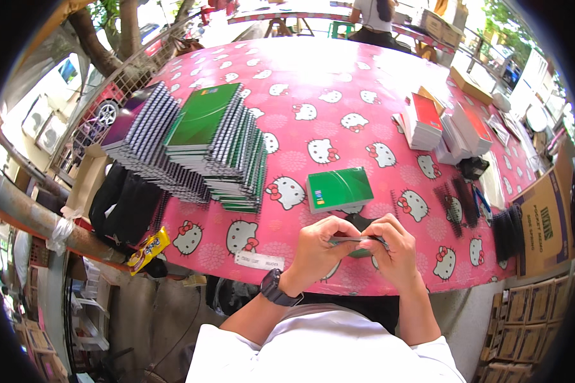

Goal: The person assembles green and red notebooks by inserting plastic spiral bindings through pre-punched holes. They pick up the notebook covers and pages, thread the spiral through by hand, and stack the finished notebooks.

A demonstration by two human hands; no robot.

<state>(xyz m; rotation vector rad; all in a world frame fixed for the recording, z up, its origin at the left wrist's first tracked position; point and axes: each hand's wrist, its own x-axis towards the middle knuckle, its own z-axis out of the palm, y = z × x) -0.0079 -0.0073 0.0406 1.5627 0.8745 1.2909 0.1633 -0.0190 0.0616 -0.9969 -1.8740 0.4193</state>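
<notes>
Both of my hands meet near the front edge of the table. My left hand [321,246], with a dark watch on its wrist, pinches one end of a thin grey-green flat piece [346,240] seen almost edge-on. Closed on the other end is my right hand [391,250]. My fingers hide most of the piece, so its kind is unclear. A dark rounded thing [360,222] shows behind and below my fingers. Just beyond my hands lies a block of green-covered memo pads [340,187].
Tall stacks of spiral notebooks, purple-covered [140,118] and green-covered [204,121], stand at left. Red-topped paper stacks [423,121] sit far right. Black binding coils [464,201] lie near a cardboard box [543,217]. A yellow snack packet [149,250] rests at the left edge.
</notes>
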